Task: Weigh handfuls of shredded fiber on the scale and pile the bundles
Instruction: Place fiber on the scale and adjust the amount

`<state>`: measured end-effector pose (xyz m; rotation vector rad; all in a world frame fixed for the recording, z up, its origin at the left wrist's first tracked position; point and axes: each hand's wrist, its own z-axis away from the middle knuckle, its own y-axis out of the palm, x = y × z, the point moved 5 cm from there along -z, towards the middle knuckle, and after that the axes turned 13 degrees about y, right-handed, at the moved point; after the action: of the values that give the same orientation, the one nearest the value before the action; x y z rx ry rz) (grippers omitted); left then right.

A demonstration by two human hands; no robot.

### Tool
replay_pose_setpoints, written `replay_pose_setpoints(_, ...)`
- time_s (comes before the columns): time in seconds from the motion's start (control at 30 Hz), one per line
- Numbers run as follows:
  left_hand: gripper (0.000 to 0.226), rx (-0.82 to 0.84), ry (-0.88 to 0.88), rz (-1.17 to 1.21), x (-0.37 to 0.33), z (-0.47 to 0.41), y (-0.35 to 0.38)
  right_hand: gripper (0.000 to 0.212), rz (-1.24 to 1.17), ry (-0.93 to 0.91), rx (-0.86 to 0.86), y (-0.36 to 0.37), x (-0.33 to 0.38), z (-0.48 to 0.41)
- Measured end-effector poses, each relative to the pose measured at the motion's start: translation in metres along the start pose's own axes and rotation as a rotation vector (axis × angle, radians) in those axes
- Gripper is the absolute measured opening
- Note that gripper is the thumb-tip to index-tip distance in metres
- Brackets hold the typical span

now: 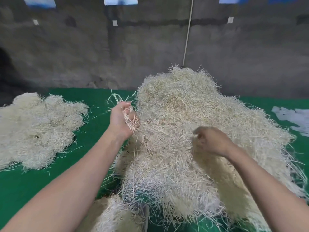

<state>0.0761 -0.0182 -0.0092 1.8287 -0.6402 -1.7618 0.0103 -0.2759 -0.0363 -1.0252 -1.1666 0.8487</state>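
Two fiber heaps: loose heap (184, 114) beneath both grips, bundle pile (38, 129) leftward. Left grip (122, 119) raised, clamping strands (115, 96) (right grip (212, 141) curled, blurred: closure unclear).

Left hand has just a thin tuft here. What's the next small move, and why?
Probably the right hand, blurred over the big heap, should dig in and pull more fiber toward the left hand, which grips only a thin tuft, sparser than the bundles piled at left.
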Motion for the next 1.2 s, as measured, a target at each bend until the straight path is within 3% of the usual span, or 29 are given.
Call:
replay_pose_setpoints(0.2, 0.024, 0.210, 0.087, -0.104, -0.022, 0.018, 0.012, 0.053, 0.138, -0.091, -0.134, -0.063, 0.080, 0.039)
replay_pose_setpoints(0.27, 0.013, 0.385, 0.222, -0.480, -0.035, 0.032, 0.020, 0.067, -0.211, -0.187, -0.055, -0.065, 0.108, 0.052)
replay_pose_setpoints(0.33, 0.013, 0.638, 0.490, -1.115, -0.045, 0.046, 0.032, 0.087, -0.704, -0.258, 0.183, -0.056, 0.137, 0.062)
replay_pose_setpoints(0.37, 0.014, 0.770, 0.601, -1.342, -0.046, 0.054, 0.038, 0.091, -0.838, -0.271, 0.270, -0.048, 0.150, 0.064)
replay_pose_setpoints(0.43, 0.009, 0.908, 0.619, -1.523, -0.050, 0.063, 0.039, 0.076, -0.976, -0.277, 0.322, -0.033, 0.170, 0.066)
replay_pose_setpoints(0.53, 0.024, 0.974, 0.573, -1.499, -0.068, 0.068, 0.023, 0.031, -1.132, -0.203, 0.262, -0.017, 0.183, 0.069)
replay_pose_setpoints(0.67, 0.025, 0.955, 0.296, -1.162, -0.090, 0.079, -0.016, 0.030, -1.228, -0.147, 0.206, 0.004, 0.186, 0.081)
replay_pose_setpoints(0.77, 0.025, 0.661, 0.103, -0.740, -0.092, 0.079, -0.053, 0.027, -1.257, -0.096, 0.138, 0.014, 0.187, 0.093)
replay_pose_setpoints(0.83, 0.039, 0.450, 0.108, -0.709, -0.089, 0.080, -0.078, 0.028, -1.334, -0.037, 0.114, 0.021, 0.188, 0.101)
replay_pose_setpoints(0.93, 0.060, 0.450, -0.071, -0.697, -0.070, 0.096, -0.097, 0.031, -1.383, 0.035, 0.093, 0.038, 0.190, 0.114)
replay_pose_setpoints(1.0, 0.050, 0.459, -0.113, -0.632, -0.065, 0.106, -0.103, 0.029, -1.368, 0.045, 0.099, 0.050, 0.192, 0.123)
replay_pose_setpoints(1.1, 0.022, 0.351, -0.025, -0.613, -0.067, 0.110, -0.116, 0.021, -1.265, 0.094, 0.096, 0.064, 0.188, 0.134)
replay_pose_setpoints(1.2, 0.020, 0.307, -0.028, -0.641, -0.059, 0.115, -0.134, 0.019, -1.137, 0.128, 0.049, 0.074, 0.181, 0.144)
